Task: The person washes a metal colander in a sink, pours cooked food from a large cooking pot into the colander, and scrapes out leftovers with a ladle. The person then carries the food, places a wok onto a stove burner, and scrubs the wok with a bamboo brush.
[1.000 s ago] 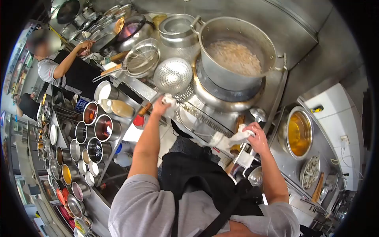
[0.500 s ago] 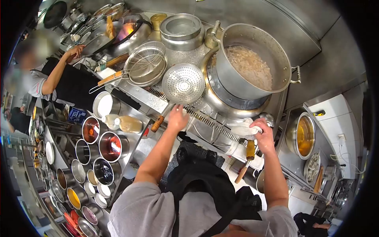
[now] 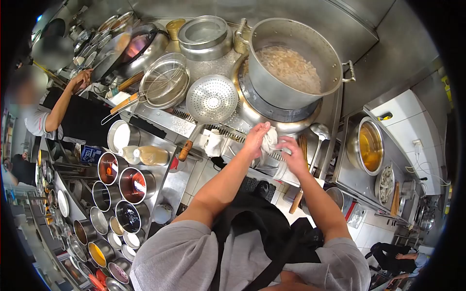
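Head view: my left hand (image 3: 256, 140) grips a crumpled white cloth (image 3: 270, 139)
Right hand (image 3: 294, 154): fingers parted, cloth's four o'clock
Round silver metal pot (image 3: 281, 93): cloth's twelve o'clock

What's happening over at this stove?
A person in a grey shirt and black apron is handling a white cloth in front of a big pot. The left hand holds it; the right hand is close beside it, fingers apart, though whether they touch it is hard to tell. The pot stands on a burner with pale pieces inside. A skimmer lies to its left, in neither hand. Farther left is another person.
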A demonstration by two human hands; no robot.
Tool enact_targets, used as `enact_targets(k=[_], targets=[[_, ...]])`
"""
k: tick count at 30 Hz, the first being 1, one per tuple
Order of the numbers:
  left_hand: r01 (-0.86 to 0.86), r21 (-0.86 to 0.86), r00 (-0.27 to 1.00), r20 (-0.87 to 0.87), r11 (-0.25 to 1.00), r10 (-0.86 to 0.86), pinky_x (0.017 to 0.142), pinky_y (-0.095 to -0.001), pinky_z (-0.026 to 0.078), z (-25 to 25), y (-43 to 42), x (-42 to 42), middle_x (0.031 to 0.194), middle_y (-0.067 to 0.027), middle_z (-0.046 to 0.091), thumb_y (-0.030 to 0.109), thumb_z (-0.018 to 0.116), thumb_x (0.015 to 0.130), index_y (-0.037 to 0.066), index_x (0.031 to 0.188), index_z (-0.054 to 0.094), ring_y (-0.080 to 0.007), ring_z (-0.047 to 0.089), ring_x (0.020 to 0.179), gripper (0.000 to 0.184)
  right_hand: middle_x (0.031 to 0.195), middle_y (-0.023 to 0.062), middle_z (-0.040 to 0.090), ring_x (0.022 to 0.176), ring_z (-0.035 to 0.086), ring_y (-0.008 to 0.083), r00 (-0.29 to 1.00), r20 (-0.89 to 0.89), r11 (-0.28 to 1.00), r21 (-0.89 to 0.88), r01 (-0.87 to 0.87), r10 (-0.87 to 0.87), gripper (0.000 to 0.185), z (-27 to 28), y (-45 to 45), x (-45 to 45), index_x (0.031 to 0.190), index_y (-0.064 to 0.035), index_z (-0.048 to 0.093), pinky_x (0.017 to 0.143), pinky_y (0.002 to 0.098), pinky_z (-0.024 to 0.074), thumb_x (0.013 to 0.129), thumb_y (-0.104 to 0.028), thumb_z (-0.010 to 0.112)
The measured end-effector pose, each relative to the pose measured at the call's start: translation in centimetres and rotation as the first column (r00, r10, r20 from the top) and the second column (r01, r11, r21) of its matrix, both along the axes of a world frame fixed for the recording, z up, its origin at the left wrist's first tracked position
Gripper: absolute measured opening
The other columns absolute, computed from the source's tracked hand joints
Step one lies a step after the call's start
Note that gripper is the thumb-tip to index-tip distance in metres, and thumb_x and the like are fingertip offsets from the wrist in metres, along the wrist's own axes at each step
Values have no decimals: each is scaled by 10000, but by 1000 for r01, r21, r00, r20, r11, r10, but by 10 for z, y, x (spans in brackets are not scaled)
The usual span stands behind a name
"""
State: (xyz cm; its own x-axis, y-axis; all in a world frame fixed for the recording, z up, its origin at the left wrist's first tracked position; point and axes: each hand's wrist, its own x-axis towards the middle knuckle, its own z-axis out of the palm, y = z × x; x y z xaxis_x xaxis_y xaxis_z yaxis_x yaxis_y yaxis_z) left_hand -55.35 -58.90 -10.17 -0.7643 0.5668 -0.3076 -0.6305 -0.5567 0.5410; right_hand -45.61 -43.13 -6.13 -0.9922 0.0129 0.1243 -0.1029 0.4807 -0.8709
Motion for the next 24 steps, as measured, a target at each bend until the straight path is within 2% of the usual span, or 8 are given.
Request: enact_targets(k=[1,3,5,9,11,15,17,24], targets=[[21,-79,997,-73,997,-27,690,-376,586,9,1,2,847,-91,659,334,588,977,66,1027,585,-232,681,770,272,1216,75,557,1197,499,242,988,108,945,-294,139,-112,374,-1,7,7,1162,-117,603,1031,401,384,817,-10,503],[119,21,993,-4,993,-118,736,-412,592,24,12,7,878,-107,654,207,674,918,60,926,578,-253,687,818,175,1331,29,530,1263,470,256,895,425,588,-692,418,-137,593,-6,15,3,1403,-195,439,1006,569,370,946,-570,489],[138,141,981,-155,980,-116,742,-441,588,36,38,12,926,-137,650,146,711,863,55,836,555,-288,681,861,182,1382,31,517,1257,491,269,816,498,431,-831,352,293,699,-42,31,-10,1407,-276,445,948,628,405,879,-735,428],[49,73,951,-308,996,-24,796,-461,574,51,62,-1,965,-175,641,-37,653,778,71,852,519,-305,653,901,188,1388,39,529,1239,529,317,880,334,-158,-902,403,336,599,-24,20,-32,1386,-314,467,918,680,450,932,-688,357],[45,-142,912,-399,989,-98,843,-396,564,62,63,-12,967,-143,651,-87,608,792,65,995,510,-255,658,895,271,1346,77,555,1167,593,321,865,140,-11,-986,166,482,452,-5,27,-34,1350,-252,500,858,613,530,969,-496,509],[174,-320,778,-535,931,-329,800,-301,526,57,78,-23,968,-102,679,-46,602,862,42,1121,599,-149,625,888,273,941,68,656,755,654,176,750,491,453,-845,284,444,300,15,53,-41,1147,-93,553,516,252,499,891,-147,701],[141,-387,702,-610,911,-367,797,-291,516,57,91,-22,962,-87,676,-23,602,878,41,1137,612,-136,613,869,267,846,28,604,598,517,102,751,509,587,-784,202,421,243,-4,63,-48,1061,-100,564,421,217,316,861,-64,696],[-132,-609,645,-652,782,-399,735,-290,490,5,146,-11,838,-42,649,74,571,935,61,1108,643,-124,578,770,188,750,28,555,581,464,66,747,618,753,-607,256,244,112,-34,91,-39,881,-82,567,392,237,279,809,-71,653]])
